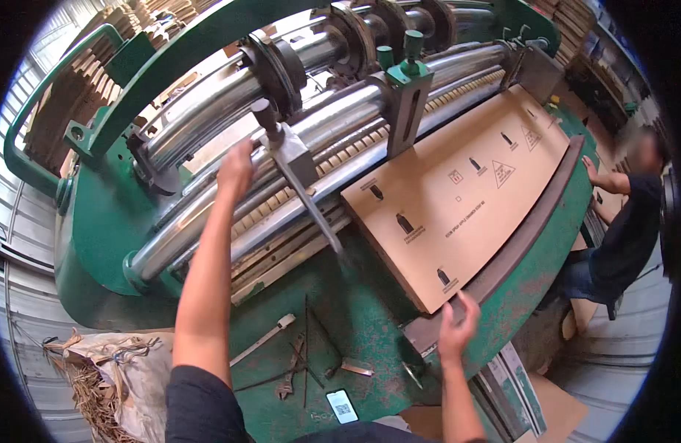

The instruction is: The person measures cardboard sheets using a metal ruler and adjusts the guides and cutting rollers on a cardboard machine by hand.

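Observation:
My left hand [236, 171] is raised over the steel rollers, beside a metal bracket [296, 159] with a dark knob; its fingers are curled, and what they hold, if anything, is hidden. My right hand [458, 325] is at the near corner of a stack of printed cardboard sheets [458, 207], fingers apart and nothing in them. The stack lies against the rollers [340, 107], with a dark curved rail [514, 247] along its outer side. A second bracket [409, 103] with a green knob stands by the stack's far edge.
On the green machine table [281, 340] lie a wrench [290, 367], thin rods and a phone [342, 407]. A co-worker [624, 221] stands at the right, hands near the table's far end. A sack [126, 376] is at the lower left.

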{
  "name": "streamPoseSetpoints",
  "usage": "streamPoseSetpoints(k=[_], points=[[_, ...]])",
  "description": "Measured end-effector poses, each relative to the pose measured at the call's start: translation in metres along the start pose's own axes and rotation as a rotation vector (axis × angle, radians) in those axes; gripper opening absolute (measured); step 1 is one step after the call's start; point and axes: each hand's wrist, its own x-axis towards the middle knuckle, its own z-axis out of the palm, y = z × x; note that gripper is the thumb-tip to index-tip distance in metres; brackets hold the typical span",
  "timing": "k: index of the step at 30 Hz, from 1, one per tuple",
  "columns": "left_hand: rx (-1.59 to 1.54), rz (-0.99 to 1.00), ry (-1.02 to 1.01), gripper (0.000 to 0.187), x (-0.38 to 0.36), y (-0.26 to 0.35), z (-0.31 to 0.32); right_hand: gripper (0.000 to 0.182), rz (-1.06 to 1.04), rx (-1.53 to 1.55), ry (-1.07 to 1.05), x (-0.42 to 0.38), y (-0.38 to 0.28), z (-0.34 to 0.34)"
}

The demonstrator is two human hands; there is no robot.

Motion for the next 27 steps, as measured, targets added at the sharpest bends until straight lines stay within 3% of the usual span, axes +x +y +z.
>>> streamPoseSetpoints(k=[2, 3, 5, 6, 7, 8, 10, 11, 14, 18, 22, 27], points=[[0.401, 0.339, 0.079, 0.062, -0.034, 0.006, -0.002, 0.037, 0.016, 0.297, -0.285, 0.062, -0.054, 0.060], [0.399, 0.344, 0.089, 0.062, -0.036, 0.010, -0.005, 0.040, -0.004, 0.503, -0.346, 0.093, -0.095, 0.092], [0.502, 0.422, 0.093, 0.073, -0.037, 0.017, -0.009, 0.051, -0.183, 0.634, -0.444, 0.154, -0.153, 0.169], [0.496, 0.426, 0.100, 0.073, -0.039, 0.022, -0.010, 0.065, -0.237, 0.723, -0.529, 0.181, -0.192, 0.199], [0.486, 0.378, 0.083, 0.074, -0.041, 0.027, -0.012, 0.072, -0.406, 0.558, -0.482, 0.206, -0.215, 0.239], [0.477, 0.335, 0.065, 0.076, -0.042, 0.032, -0.013, 0.069, -0.359, 0.626, -0.554, 0.224, -0.241, 0.276], [0.467, 0.294, 0.052, 0.077, -0.039, 0.036, -0.011, 0.045, -0.332, 0.480, -0.742, 0.245, -0.287, 0.314], [0.465, 0.292, 0.062, 0.078, -0.038, 0.034, -0.009, 0.045, -0.335, 0.480, -0.744, 0.246, -0.290, 0.323], [0.469, 0.278, 0.097, 0.080, -0.034, 0.027, -0.008, 0.018, -0.220, 0.916, -0.824, 0.246, -0.293, 0.361], [0.475, 0.284, 0.120, 0.078, -0.033, 0.022, -0.007, 0.013, -0.320, 0.987, -0.981, 0.257, -0.287, 0.367], [0.494, 0.281, 0.102, 0.076, -0.032, 0.026, -0.004, 0.017, -0.276, 1.083, -1.164, 0.264, -0.289, 0.360], [0.484, 0.286, 0.114, 0.076, -0.034, 0.026, -0.004, 0.016, -0.293, 1.115, -1.230, 0.269, -0.289, 0.361]])
